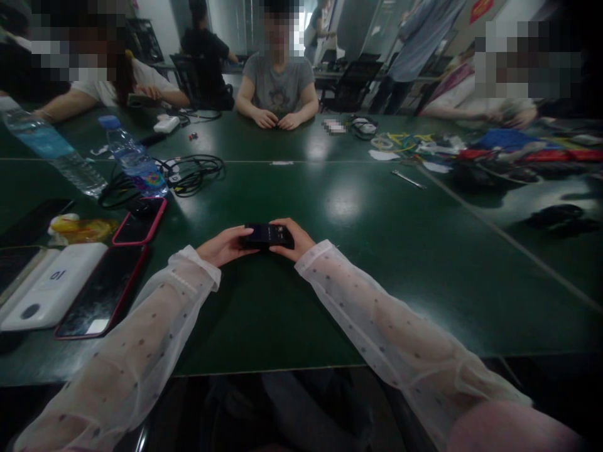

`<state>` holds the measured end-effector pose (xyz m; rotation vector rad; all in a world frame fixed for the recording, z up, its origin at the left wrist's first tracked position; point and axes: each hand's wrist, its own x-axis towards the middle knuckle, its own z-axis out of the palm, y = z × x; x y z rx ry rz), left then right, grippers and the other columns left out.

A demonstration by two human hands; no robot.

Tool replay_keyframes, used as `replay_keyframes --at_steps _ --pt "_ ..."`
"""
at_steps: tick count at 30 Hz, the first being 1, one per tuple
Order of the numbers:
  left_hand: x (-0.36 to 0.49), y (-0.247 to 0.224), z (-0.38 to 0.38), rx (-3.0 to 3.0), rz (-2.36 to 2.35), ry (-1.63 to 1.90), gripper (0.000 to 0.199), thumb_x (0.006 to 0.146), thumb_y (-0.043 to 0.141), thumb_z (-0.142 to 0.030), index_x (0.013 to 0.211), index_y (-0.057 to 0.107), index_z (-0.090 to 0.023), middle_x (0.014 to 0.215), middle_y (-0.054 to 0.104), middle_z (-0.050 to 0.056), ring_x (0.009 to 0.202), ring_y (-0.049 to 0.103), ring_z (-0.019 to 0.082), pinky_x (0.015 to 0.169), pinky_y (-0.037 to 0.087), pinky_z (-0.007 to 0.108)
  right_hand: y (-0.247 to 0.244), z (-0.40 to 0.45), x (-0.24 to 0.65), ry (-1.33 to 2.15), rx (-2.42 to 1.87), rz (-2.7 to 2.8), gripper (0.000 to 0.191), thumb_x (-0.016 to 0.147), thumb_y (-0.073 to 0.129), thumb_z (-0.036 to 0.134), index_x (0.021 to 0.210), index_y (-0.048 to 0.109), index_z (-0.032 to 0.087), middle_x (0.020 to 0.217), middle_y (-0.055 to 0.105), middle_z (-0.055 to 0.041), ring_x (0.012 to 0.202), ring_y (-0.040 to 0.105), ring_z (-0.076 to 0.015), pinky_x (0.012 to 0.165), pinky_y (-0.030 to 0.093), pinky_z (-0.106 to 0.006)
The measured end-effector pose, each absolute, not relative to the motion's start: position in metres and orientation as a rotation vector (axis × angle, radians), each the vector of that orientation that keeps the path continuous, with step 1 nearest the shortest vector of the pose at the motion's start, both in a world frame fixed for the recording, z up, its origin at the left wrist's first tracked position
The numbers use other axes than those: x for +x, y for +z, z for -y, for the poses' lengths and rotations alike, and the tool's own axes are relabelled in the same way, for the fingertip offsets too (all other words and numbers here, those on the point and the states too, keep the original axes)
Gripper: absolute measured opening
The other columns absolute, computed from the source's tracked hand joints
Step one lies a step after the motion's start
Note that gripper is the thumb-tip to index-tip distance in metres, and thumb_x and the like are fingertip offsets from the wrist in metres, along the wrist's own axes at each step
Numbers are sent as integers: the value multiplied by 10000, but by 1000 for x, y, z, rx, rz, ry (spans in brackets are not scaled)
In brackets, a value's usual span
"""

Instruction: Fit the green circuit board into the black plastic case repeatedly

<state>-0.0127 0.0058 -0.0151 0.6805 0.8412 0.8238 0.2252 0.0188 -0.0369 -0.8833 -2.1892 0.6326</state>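
Observation:
Between my two hands is a small black device (264, 236) with a dark face and faint light markings, held just over the green table (282, 314). My left hand (227, 245) grips its left end, thumb on top and fingers along the near side. At the right end my right hand (293, 238) is closed round it, with fingers at the far edge and the thumb at the near edge. The exact kind of device is too small and dark to tell. Sheer white dotted sleeves cover both my forearms.
To the left lie a red-edged phone (106, 289), a white power bank (54, 282) and a pink-cased phone (141, 221). Two water bottles (134, 160) stand behind, beside black cables (198, 176). A wrench (408, 179) and tangled wires (405, 141) lie right. A person (277, 88) sits opposite.

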Motion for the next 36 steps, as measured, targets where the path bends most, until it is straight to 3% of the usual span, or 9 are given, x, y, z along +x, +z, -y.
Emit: replay_keyframes --at_steps 36 --pt "-10 -11 -4 709 -846 792 343 851 675 -345 1132 632 -152 1220 619 144 1187 563 261 1018 480 417 -37 -16 224 617 -1001 2175 546 756 725 340 1231 468 259 1222 580 -96 1140 581 -293 953 472 -536"
